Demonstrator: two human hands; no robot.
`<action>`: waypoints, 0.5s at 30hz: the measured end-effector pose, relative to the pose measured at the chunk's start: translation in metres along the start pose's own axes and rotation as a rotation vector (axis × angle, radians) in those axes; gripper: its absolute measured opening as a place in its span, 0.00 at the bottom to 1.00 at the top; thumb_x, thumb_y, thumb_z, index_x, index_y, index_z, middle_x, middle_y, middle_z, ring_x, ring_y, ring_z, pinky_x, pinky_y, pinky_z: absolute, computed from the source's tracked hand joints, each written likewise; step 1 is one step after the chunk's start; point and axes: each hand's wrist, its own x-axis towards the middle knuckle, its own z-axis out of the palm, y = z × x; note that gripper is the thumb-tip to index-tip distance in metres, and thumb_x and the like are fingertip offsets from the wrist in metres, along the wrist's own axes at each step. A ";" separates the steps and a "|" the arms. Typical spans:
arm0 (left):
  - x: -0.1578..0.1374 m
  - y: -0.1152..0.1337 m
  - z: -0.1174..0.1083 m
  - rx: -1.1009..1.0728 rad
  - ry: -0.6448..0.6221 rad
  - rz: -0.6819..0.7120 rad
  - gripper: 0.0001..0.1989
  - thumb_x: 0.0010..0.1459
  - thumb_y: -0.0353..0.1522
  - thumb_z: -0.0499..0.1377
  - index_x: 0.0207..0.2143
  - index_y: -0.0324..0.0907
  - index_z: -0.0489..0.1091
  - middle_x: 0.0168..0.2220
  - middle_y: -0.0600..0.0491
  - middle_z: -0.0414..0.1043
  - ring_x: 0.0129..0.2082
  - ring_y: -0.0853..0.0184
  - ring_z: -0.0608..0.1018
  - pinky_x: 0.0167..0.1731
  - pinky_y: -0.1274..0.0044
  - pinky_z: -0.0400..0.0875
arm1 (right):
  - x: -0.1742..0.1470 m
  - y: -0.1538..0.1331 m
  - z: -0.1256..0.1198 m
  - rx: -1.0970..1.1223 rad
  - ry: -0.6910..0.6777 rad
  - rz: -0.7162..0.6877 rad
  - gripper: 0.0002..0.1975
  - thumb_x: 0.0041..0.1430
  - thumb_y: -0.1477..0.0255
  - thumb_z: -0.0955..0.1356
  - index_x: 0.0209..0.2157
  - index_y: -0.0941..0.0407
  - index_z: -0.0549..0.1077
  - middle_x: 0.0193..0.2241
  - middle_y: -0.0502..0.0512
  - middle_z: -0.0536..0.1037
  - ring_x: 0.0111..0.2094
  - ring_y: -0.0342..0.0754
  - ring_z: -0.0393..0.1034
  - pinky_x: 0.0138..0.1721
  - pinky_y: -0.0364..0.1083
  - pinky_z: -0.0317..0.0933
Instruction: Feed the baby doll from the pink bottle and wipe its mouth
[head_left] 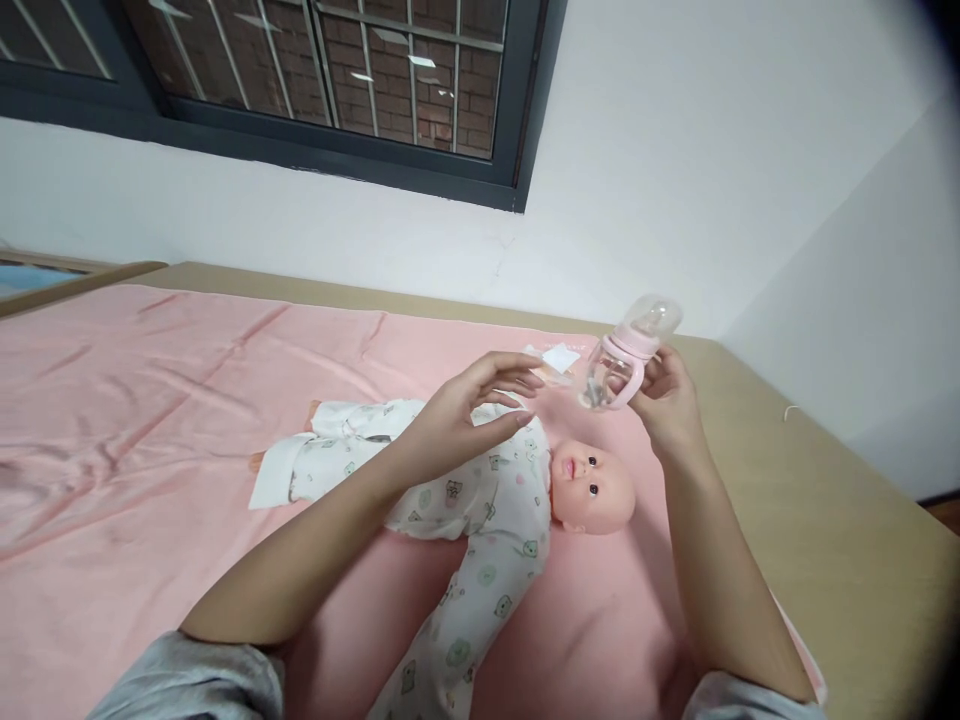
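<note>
A clear baby bottle (622, 355) with a pink collar, pink handles and a transparent cap is tilted in the air in my right hand (664, 390), whose fingers close around its handle side. To its left, my left hand (495, 400) hangs above the doll's chest, fingers stretched and apart, with nothing in it. Below both hands a baby doll (592, 487) lies on its back with its head to the right. It wears white printed clothes (480, 510), one sleeve reaching toward me. My left forearm hides part of its body.
The doll lies on a wrinkled pink sheet (187, 400) over a wooden table (787, 450). A small white packet (559, 358) lies behind the bottle. A white wall and a dark-framed window (517, 130) stand at the back.
</note>
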 end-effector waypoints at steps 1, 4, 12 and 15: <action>0.000 -0.002 0.001 0.004 0.057 -0.013 0.21 0.63 0.31 0.58 0.57 0.46 0.60 0.54 0.47 0.67 0.53 0.64 0.72 0.51 0.72 0.70 | -0.008 -0.009 0.009 -0.007 -0.038 0.002 0.35 0.36 0.70 0.79 0.49 0.48 0.68 0.44 0.53 0.77 0.44 0.49 0.74 0.44 0.47 0.71; -0.001 -0.004 0.005 0.071 0.134 -0.046 0.27 0.60 0.33 0.62 0.59 0.47 0.57 0.56 0.47 0.65 0.55 0.63 0.71 0.53 0.70 0.68 | -0.031 -0.030 0.032 -0.026 -0.149 0.002 0.37 0.38 0.68 0.79 0.51 0.47 0.66 0.45 0.53 0.77 0.44 0.49 0.74 0.42 0.47 0.71; -0.002 0.002 0.006 0.033 0.032 -0.133 0.36 0.53 0.36 0.67 0.60 0.47 0.55 0.56 0.47 0.66 0.57 0.60 0.69 0.58 0.65 0.63 | -0.068 -0.047 0.063 -0.090 -0.253 0.052 0.41 0.41 0.67 0.78 0.56 0.43 0.61 0.52 0.54 0.73 0.50 0.52 0.71 0.43 0.50 0.72; -0.003 0.004 0.006 -0.016 0.005 -0.184 0.36 0.52 0.34 0.67 0.60 0.47 0.55 0.54 0.47 0.69 0.57 0.59 0.70 0.57 0.64 0.63 | -0.072 -0.046 0.066 -0.145 -0.248 0.029 0.38 0.42 0.67 0.78 0.54 0.43 0.62 0.53 0.53 0.71 0.51 0.52 0.71 0.42 0.50 0.73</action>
